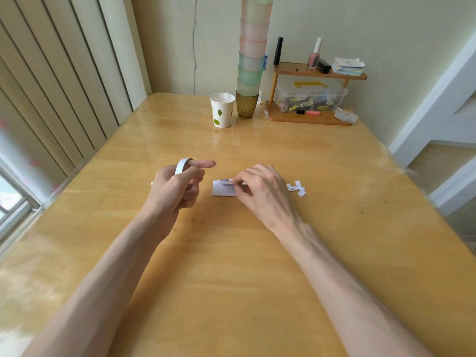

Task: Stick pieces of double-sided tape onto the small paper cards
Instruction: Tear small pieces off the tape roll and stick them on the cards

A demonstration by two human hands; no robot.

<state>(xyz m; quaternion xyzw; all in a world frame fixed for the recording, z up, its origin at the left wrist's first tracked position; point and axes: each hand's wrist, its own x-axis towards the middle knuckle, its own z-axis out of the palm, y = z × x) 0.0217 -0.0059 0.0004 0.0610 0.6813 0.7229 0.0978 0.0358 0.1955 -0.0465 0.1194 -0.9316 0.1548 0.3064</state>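
The right hand (pixel 260 189) is bent low over the table, thumb and forefinger nipped together on what looks like a short white strip of tape (pixel 231 183) at the top edge of a small paper card (pixel 223 191). I cannot tell whether the strip is already stuck down or only being laid in place. The card lies flat on the wood, just left of those fingertips, with a bit of coloured print showing along its upper edge. The left hand (pixel 177 186) hangs above the table nearby, the tape roll (pixel 183 166) ringed on its outstretched forefinger, the thumb against it and the other fingers curled in. Just to the right of the right hand lies a scatter of little white scraps (pixel 296 188), cut pieces or peeled backing, too small to say which. So I judge the job to be under way on this one card. No finished pile is in sight, so how many cards are done or left I cannot say. Farther back on the wooden table (pixel 231 266) stand a paper cup (pixel 222 109), a tall stack of tinted cups (pixel 253 47) and a small wooden shelf (pixel 309 119) with a clear plastic box (pixel 309 95) under it and a nail polish bottle (pixel 313 57) on top.
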